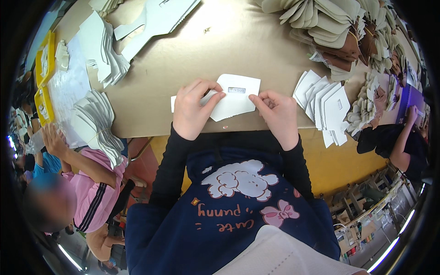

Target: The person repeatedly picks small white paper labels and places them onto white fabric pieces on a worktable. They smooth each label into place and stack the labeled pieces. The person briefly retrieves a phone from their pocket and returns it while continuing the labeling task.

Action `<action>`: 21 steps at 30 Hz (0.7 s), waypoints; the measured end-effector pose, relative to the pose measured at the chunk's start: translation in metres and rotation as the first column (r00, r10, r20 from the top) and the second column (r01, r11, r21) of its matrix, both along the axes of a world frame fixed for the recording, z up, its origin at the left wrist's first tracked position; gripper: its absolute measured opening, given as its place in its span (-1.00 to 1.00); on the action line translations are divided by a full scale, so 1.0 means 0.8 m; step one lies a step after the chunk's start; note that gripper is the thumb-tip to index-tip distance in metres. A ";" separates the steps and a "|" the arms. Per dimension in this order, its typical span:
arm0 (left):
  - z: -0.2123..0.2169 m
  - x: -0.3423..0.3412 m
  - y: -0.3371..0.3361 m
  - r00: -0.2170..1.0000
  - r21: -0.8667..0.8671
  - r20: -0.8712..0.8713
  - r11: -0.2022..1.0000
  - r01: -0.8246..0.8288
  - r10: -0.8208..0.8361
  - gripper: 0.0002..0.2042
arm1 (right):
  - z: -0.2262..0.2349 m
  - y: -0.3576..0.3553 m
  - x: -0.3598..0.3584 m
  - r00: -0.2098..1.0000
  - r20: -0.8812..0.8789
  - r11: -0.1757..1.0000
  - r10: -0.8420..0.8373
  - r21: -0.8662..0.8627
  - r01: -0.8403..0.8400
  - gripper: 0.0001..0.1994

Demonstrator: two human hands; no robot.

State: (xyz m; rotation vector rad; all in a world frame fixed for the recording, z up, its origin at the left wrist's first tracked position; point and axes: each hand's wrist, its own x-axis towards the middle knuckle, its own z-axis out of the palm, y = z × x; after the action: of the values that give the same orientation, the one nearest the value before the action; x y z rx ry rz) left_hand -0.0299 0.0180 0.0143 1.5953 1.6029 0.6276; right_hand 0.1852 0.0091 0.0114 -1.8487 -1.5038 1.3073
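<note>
A white cut piece (pixel 231 108) with angled edges, its material unclear, lies on the table's near part in front of me. Near its upper middle sits a small silver-grey rectangular label (pixel 237 90). My left hand (pixel 195 107) is closed at the piece's left side, thumb and forefinger pinched close to the label. With thumb and forefinger, my right hand (pixel 277 112) pinches the piece's right edge; its other fingers are curled in. A white corner (pixel 173 104) pokes out left of my left hand, the rest hidden beneath it.
Fanned white pieces, one showing a label (pixel 339 104), lie right at the table edge. White stacks (pixel 94 121) stand left, near yellow trays (pixel 44 59) and a person in pink (pixel 103 183). Beige and brown bundles (pixel 339 32) fill the far right; another person (pixel 394 146) is beyond.
</note>
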 end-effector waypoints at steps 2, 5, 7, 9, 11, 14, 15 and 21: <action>-0.001 -0.001 0.000 1.000 -0.008 -0.005 1.000 -0.001 0.001 -0.90 | 0.000 0.001 0.000 1.000 0.004 1.000 0.003 -0.020 -0.003 -0.79; -0.001 -0.001 0.000 1.000 -0.016 -0.003 1.000 -0.005 0.005 -0.90 | 0.001 0.001 0.000 1.000 -0.018 0.997 -0.019 -0.069 0.018 -0.78; -0.001 -0.001 0.000 1.000 -0.017 -0.018 1.000 -0.005 0.005 -0.90 | 0.001 0.001 -0.001 0.999 -0.017 0.997 -0.029 -0.067 0.028 -0.78; -0.001 0.000 0.000 1.000 -0.015 -0.014 1.000 -0.009 0.008 -0.90 | 0.001 0.002 -0.001 0.999 -0.020 0.998 -0.030 -0.065 0.029 -0.79; -0.001 0.000 0.000 1.000 -0.026 -0.001 1.000 -0.017 0.017 -0.91 | 0.001 0.003 -0.001 0.999 -0.022 0.997 -0.026 -0.070 0.024 -0.79; -0.001 0.000 0.000 1.000 -0.033 0.006 0.999 -0.019 0.019 -0.91 | 0.001 0.004 0.000 1.000 -0.017 0.997 -0.021 -0.079 0.020 -0.79; -0.001 0.000 0.000 1.000 -0.026 -0.005 1.000 -0.013 0.012 -0.91 | 0.001 0.004 -0.001 0.999 -0.025 0.996 -0.036 -0.079 0.034 -0.78; -0.001 0.001 0.000 1.000 -0.046 -0.020 0.999 -0.013 0.012 -0.91 | 0.002 0.005 -0.002 0.998 -0.030 0.995 -0.050 -0.090 0.048 -0.77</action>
State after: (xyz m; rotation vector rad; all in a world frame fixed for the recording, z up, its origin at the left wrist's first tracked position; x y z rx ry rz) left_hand -0.0293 0.0178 0.0137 1.5632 1.6316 0.5792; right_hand 0.1835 0.0132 0.0134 -1.8982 -1.3957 1.3957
